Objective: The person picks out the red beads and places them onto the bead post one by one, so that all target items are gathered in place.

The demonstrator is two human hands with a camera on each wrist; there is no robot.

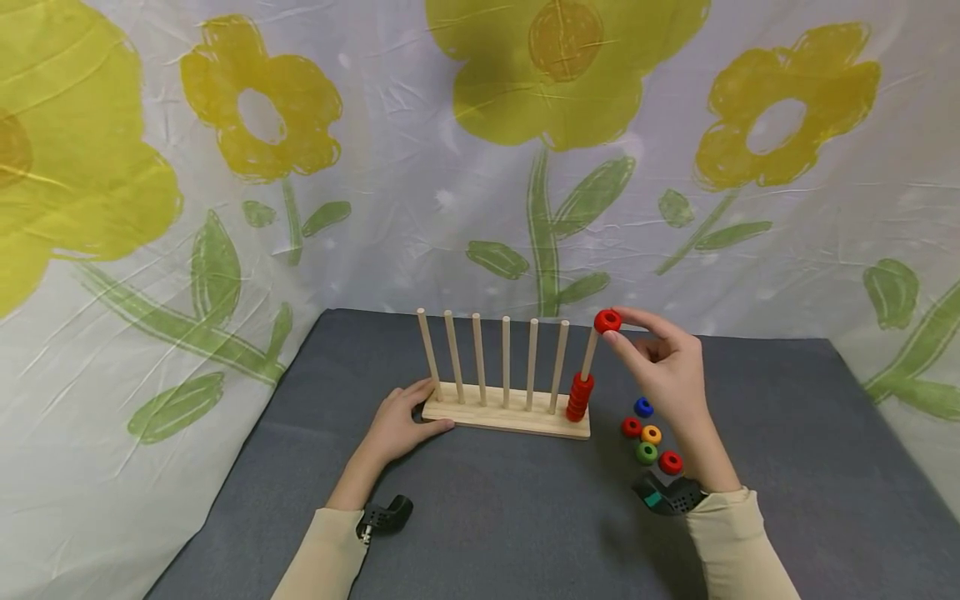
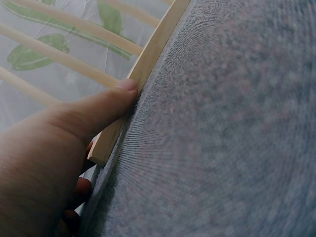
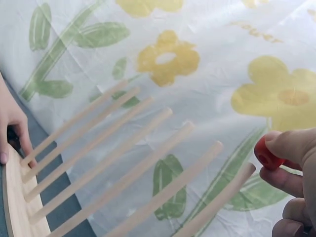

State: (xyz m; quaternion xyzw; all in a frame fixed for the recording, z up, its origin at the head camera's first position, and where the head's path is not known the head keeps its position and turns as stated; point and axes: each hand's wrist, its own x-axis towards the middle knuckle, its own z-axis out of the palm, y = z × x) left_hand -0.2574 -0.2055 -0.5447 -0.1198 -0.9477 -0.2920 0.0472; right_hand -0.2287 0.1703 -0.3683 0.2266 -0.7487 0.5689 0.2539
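A wooden peg stand (image 1: 510,420) carries several upright pegs in a row. My left hand (image 1: 393,426) grips its left end, the thumb along the front edge and the other fingers behind, partly hidden in the left wrist view. Between thumb and fingertips, my right hand (image 1: 667,367) pinches a red ring (image 3: 264,152) close beside the top of the rightmost peg (image 1: 589,357). The right wrist view shows that peg's tip just left of the ring. Several red rings (image 1: 578,397) are stacked at the foot of the same peg; the other pegs are bare.
Right of the stand, loose rings lie on the dark grey cloth (image 1: 495,517): blue (image 1: 642,413), orange (image 1: 651,442), green (image 1: 647,460), and two red ones, one the nearest ring (image 1: 671,470). Behind the table hangs a white curtain (image 1: 390,217) with yellow flowers.
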